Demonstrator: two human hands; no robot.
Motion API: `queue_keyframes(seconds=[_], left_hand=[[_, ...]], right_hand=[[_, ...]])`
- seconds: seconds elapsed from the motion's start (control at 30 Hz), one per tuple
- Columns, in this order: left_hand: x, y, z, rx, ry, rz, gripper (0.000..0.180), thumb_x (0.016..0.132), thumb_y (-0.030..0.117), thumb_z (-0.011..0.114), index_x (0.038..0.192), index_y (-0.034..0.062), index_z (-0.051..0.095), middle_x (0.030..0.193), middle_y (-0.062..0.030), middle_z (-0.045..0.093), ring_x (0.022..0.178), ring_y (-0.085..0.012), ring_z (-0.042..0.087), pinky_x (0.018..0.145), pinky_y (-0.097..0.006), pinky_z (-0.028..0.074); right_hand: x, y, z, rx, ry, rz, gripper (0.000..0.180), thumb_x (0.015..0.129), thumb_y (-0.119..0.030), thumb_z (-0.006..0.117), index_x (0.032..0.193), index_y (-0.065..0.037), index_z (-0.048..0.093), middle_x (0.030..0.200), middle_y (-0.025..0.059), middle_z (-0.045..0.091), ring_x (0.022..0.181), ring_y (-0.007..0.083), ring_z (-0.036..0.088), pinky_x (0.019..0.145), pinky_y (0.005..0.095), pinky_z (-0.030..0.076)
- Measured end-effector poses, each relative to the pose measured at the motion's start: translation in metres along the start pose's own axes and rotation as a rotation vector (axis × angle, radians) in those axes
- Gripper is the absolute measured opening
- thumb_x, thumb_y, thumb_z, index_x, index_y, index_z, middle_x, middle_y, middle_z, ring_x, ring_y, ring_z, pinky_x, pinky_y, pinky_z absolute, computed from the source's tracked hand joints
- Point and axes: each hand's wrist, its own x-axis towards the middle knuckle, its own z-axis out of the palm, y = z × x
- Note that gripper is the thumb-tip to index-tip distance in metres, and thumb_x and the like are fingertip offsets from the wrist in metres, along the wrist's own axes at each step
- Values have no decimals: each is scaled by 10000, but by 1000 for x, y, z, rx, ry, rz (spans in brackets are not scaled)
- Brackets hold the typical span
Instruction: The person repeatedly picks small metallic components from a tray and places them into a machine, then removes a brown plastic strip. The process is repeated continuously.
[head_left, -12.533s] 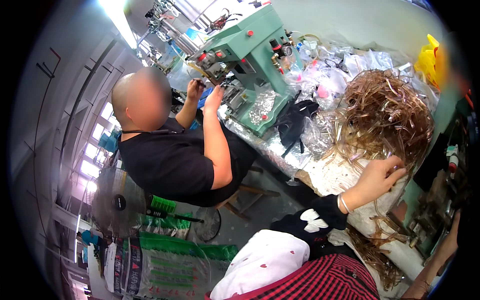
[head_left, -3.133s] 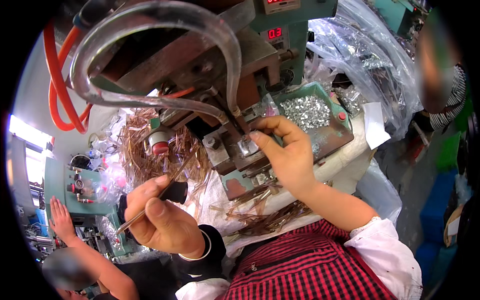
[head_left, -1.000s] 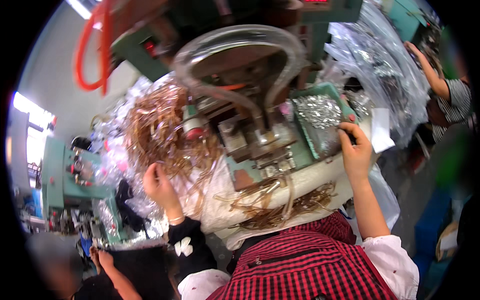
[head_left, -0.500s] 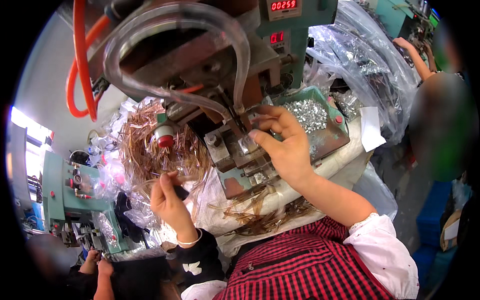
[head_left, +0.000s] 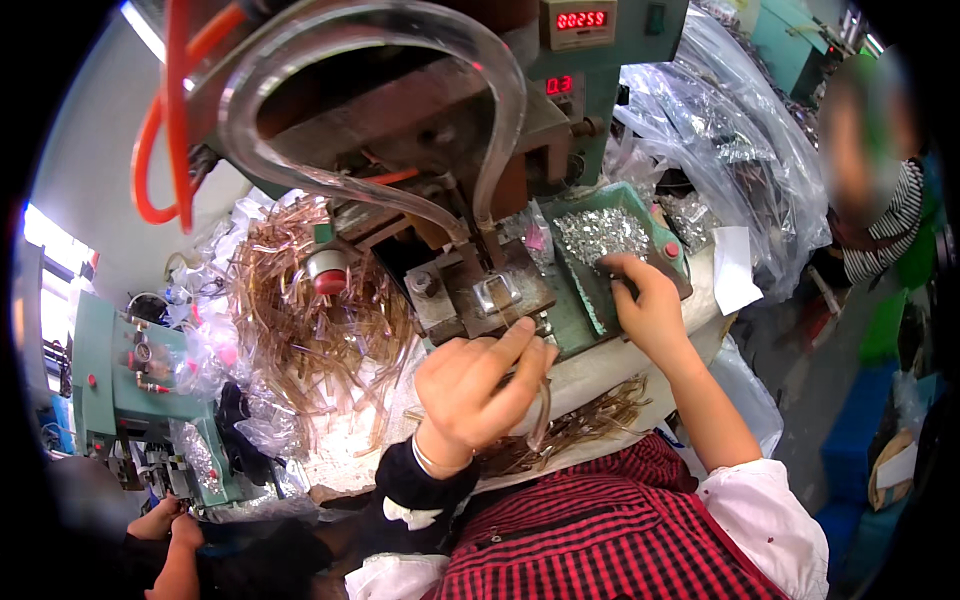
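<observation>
My left hand (head_left: 475, 395) is closed at the front of the press's steel die block (head_left: 470, 300). Its fingers pinch a brownish see-through plastic strip (head_left: 541, 418), whose loose end hangs down below them. A small shiny metal piece (head_left: 497, 292) sits on the die just beyond the fingertips. To the right, my right hand (head_left: 648, 305) reaches into a green tray (head_left: 577, 297), with its curled fingertips at the near edge of a heap of small silver metal pieces (head_left: 603, 234). Anything between those fingertips is too small to make out.
A clear hose (head_left: 505, 110) loops in front of the press. Left of the die are a red button (head_left: 329, 280) and a big heap of brown strips (head_left: 290, 330). More strips (head_left: 590, 420) lie near my apron. Co-workers are at both sides.
My left hand has come right, from beside the strip heap to the die front. My right hand has gone from the die to the tray of metal pieces.
</observation>
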Motion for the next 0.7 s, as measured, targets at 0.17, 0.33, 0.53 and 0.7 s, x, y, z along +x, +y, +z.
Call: queue_keyframes(seconds=[0.17, 0.33, 0.53, 0.7], left_hand=[[-6, -1, 1, 0, -36, -15, 296, 700, -13, 839, 950, 56, 694, 934, -136, 734, 567, -174, 591, 456, -273, 422], [-10, 0, 0, -6, -44, -4, 279, 712, 28, 847, 939, 64, 689, 956, -118, 733, 525, -133, 551, 449, -252, 390], [-19, -3, -1, 41, 16, -31, 217, 753, 107, 824, 937, 78, 712, 1031, -110, 737, 540, -104, 557, 472, -242, 408], [-35, 28, -44, -37, -58, -249, 275, 749, 42, 805, 1014, 46, 731, 1102, -173, 736, 643, -173, 638, 564, -284, 512]], right_hand=[[18, 17, -14, 94, 234, -52, 263, 849, 5, 595, 1086, -38, 700, 1027, 159, 710, 914, 331, 665, 831, 404, 518], [4, 23, -10, -173, 186, -155, 168, 803, -15, 659, 957, -63, 709, 968, 114, 673, 937, 312, 612, 855, 411, 482], [-3, 23, 6, -367, 142, -215, 101, 760, -64, 749, 846, -77, 697, 921, 96, 630, 955, 305, 584, 849, 412, 463], [-7, 27, 9, -217, 188, -161, 120, 809, -48, 736, 901, -21, 664, 835, 93, 652, 835, 262, 629, 756, 356, 494]])
